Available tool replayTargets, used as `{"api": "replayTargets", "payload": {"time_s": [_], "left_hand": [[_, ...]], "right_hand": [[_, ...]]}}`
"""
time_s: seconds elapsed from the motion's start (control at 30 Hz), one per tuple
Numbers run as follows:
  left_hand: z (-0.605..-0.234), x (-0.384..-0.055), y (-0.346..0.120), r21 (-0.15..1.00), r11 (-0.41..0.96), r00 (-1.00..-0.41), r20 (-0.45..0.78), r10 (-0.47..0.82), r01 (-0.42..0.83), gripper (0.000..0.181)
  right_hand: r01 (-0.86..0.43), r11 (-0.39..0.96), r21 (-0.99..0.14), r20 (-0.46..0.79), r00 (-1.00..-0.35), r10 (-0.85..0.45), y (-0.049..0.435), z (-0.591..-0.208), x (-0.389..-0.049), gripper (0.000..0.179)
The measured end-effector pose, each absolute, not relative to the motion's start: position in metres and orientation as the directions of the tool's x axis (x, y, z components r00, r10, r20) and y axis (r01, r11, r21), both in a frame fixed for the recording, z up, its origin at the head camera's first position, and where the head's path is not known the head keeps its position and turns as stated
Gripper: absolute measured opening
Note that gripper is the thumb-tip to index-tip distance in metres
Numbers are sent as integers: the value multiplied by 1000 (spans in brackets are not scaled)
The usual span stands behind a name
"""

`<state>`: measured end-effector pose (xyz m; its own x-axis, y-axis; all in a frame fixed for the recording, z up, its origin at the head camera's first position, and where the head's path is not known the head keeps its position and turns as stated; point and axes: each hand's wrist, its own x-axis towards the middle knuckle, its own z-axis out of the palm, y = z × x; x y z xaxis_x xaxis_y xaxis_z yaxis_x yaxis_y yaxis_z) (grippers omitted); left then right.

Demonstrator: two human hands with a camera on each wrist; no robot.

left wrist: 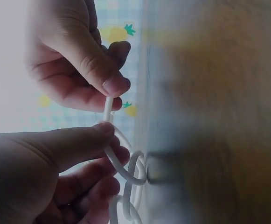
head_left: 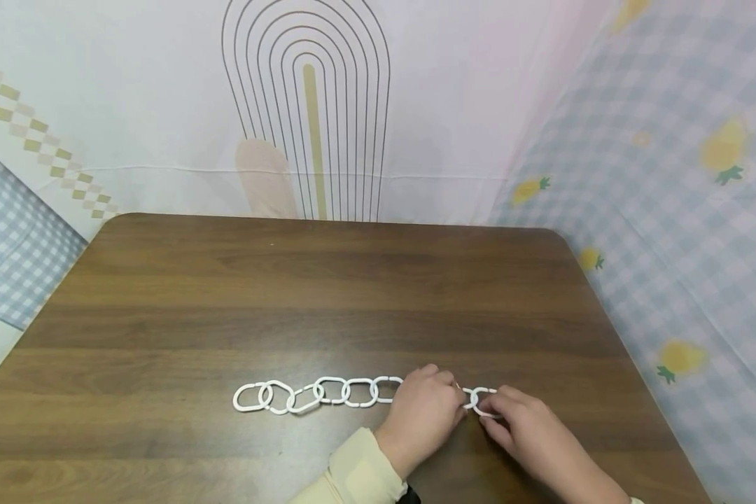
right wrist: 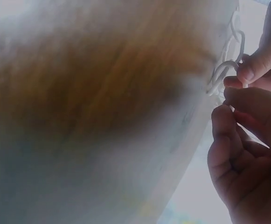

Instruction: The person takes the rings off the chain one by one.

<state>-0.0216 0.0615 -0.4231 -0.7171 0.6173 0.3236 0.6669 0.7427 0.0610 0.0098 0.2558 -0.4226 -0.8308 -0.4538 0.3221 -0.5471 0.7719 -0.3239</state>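
Note:
A chain of white plastic links (head_left: 359, 381) runs left to right across the lower part of the wooden table. Its left end lies on the wood, and part of it is hidden under my left hand (head_left: 425, 409). Toward the right end, my right hand (head_left: 529, 427) pinches a white link (head_left: 475, 400) between thumb and fingers. Seen from the left wrist, my left thumb and fingers pinch the white link (left wrist: 107, 109) just below the right hand's grip. More joined links hang below in that view. The right wrist view shows both hands close together at the chain (right wrist: 226, 64).
The brown wooden table (head_left: 327, 294) has rounded far corners. Behind it hangs a pale cloth (head_left: 441, 105) with an arch pattern. A checked cloth with pineapples (head_left: 655, 210) hangs along the right side.

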Motion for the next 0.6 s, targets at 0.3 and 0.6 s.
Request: {"api": "replayTargets", "payload": {"time_s": [0.3,0.6], "left_hand": [[-424,-22,53,194,714,-719,396,571,673,13],[-421,-23,45,263,702,-729,445,521,662,12]], "right_hand": [[-587,755,-293,447,-782,-434,248,-418,12,25],[-558,762,-328,488,-791,-369,240,-412,15,24]]}}
